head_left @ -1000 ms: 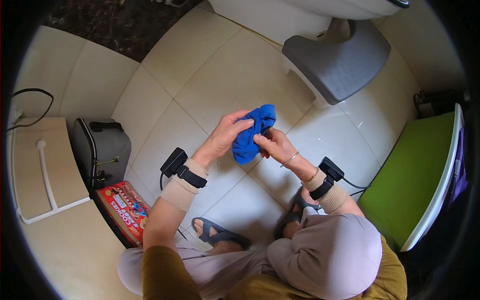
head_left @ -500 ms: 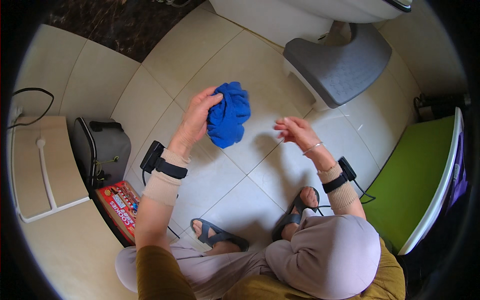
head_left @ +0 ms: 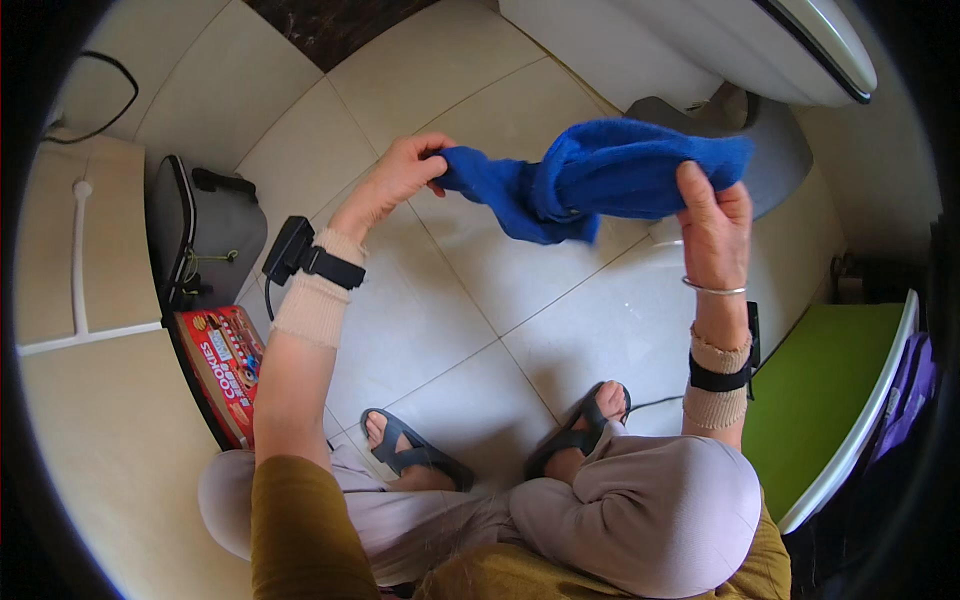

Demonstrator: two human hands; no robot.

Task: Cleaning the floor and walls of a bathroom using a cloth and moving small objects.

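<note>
A blue cloth [head_left: 565, 182] is stretched out sideways in the air above the tiled floor, bunched and folded in its middle. My left hand [head_left: 400, 175] pinches its narrow left end between thumb and fingers. At the wider right end, my right hand [head_left: 715, 230] grips the cloth with the thumb on top; part of its fingers is hidden. Both forearms wear beige cuffs with black straps and small black devices, and a silver bangle circles my right wrist.
Beyond the cloth, a grey step stool [head_left: 790, 150] stands by a white toilet [head_left: 660, 45]. Left are a beige cabinet [head_left: 110, 240], a dark grey case [head_left: 222, 235] and a red cookie box [head_left: 225, 360]. A green-topped unit with a white rim [head_left: 820, 390] stands right. My sandalled feet rest on the tiles.
The cloth, formerly crumpled in my left hand alone, is now spread between both hands. My right hand has moved up and right and taken its other end.
</note>
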